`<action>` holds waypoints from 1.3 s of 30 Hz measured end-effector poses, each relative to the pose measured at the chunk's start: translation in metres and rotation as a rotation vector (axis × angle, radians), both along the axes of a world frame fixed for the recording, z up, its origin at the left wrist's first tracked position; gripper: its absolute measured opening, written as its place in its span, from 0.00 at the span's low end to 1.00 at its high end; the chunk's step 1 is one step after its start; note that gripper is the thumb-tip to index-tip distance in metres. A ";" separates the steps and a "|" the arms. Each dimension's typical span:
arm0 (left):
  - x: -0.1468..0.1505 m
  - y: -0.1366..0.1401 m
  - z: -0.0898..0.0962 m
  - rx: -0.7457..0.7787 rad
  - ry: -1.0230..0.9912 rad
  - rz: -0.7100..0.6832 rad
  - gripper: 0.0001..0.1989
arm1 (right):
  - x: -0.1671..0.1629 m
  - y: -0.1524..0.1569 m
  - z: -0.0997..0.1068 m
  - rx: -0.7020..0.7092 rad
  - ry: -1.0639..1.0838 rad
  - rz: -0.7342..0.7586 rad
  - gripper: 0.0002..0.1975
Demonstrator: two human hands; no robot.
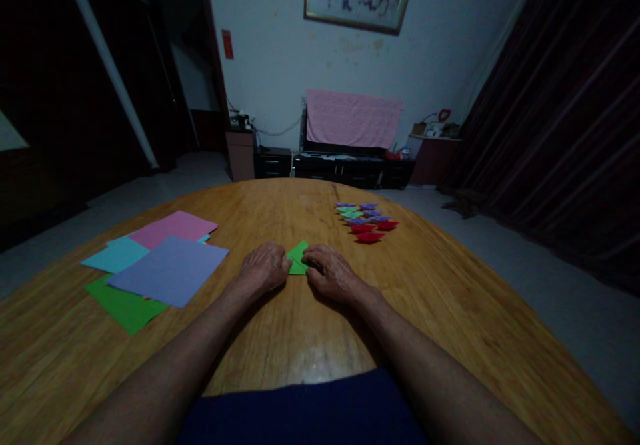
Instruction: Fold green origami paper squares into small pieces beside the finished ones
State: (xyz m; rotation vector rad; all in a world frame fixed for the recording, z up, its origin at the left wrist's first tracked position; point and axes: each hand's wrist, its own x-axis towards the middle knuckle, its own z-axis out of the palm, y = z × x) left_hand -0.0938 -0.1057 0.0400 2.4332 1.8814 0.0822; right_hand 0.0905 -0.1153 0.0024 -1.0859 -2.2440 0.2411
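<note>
A small piece of green folded paper lies on the wooden table in front of me, with a peak at its far side and a crease across it. My left hand is closed at its left edge, the thumb pressed against the paper. Over its right edge, my right hand has its fingers curled, with the fingertips on the paper. Both hands partly cover the sheet, and the undersides of the fingers are hidden.
Loose square sheets overlap at the left: purple, pink, light blue and green. Several folded paper boats, red, purple and green, stand in rows at the right. The round table has a curved edge.
</note>
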 end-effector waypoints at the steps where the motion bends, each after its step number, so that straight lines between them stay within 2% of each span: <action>1: 0.000 0.000 0.000 -0.007 -0.002 0.005 0.18 | 0.000 0.000 0.000 0.010 -0.009 0.003 0.15; 17: 0.002 -0.009 0.000 0.033 -0.056 0.031 0.15 | 0.000 -0.002 -0.002 0.054 -0.066 -0.001 0.17; 25: -0.011 -0.008 -0.011 0.181 -0.080 -0.145 0.15 | -0.001 -0.006 0.003 0.034 -0.068 -0.036 0.16; 33: -0.026 0.001 -0.020 0.121 -0.130 -0.266 0.18 | -0.005 -0.006 -0.001 0.052 -0.001 -0.070 0.13; 39: -0.017 -0.004 -0.023 0.102 -0.116 -0.171 0.26 | -0.005 -0.006 0.000 0.052 -0.014 -0.075 0.13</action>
